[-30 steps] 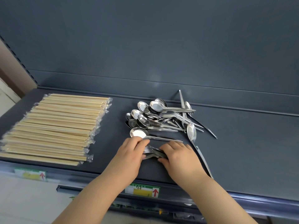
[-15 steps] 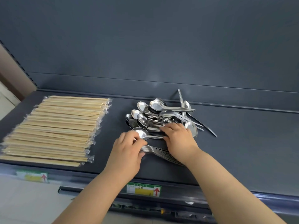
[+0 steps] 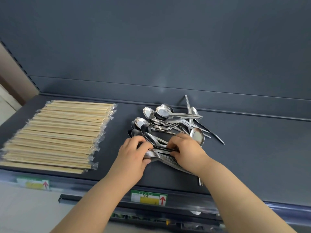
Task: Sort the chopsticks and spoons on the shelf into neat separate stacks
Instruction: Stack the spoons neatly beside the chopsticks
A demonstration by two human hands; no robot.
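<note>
Head view: left hand (image 3: pixel 133 154), right hand (image 3: pixel 187 148) tight around spoon bundle (image 3: pixel 165 159); loose spoons (image 3: pixel 165 116) behind

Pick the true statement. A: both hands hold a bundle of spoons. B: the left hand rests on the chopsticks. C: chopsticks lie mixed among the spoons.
A: the left hand and right hand both clasp the spoon bundle, while the wrapped chopsticks lie apart to the left.

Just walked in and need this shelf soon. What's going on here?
A person is sorting cutlery on a shelf. The left hand and right hand both grip a bundle of spoons near the front edge; a loose pile of spoons lies behind it. Wrapped chopsticks lie neatly stacked at the left.
</note>
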